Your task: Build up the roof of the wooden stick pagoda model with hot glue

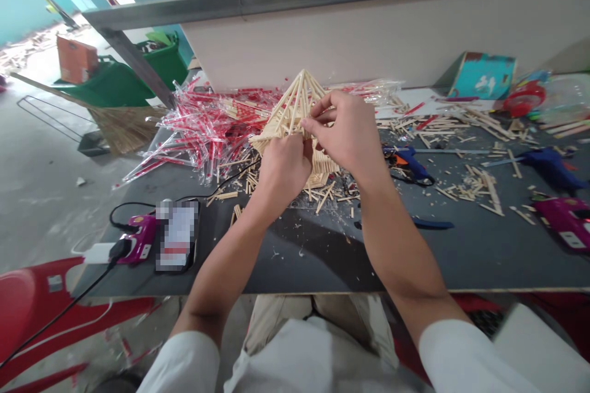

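Observation:
A pale stick model (295, 104), peaked like a small roof, stands above the dark table (322, 258) at its middle. My left hand (283, 169) is closed around the model's lower edge from below. My right hand (343, 132) pinches a thin stick against the model's right side, fingers pressed together near the peak. Loose wooden sticks (322, 193) lie scattered under and around both hands.
A heap of red and clear wrappers (207, 129) lies left of the model. Blue glue guns (410, 163) (548, 166) and a purple one (565, 218) are on the right. A phone (177, 236) and purple charger (138, 239) sit near the left edge. Green bins (120, 77) and a broom stand on the floor.

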A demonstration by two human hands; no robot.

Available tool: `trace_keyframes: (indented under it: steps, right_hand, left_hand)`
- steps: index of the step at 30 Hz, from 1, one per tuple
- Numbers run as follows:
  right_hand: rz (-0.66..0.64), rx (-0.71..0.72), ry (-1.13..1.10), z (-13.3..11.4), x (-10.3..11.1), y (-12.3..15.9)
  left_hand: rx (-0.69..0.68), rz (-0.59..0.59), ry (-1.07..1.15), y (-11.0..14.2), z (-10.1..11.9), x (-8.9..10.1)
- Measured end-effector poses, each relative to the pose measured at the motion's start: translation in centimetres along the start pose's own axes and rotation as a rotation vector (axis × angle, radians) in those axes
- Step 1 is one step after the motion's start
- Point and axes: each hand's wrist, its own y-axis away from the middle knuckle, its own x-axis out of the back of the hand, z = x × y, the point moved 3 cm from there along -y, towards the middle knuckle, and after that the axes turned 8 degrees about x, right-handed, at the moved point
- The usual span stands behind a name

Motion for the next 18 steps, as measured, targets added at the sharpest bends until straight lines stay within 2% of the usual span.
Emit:
trace_keyframes:
  steps: [18]
  right_hand:
    - [0.025,0.045,0.000,0.09,0.01,0.01]
  left_hand:
    - [-0.014,0.019,-0.001,0.09,0.01,-0.22]
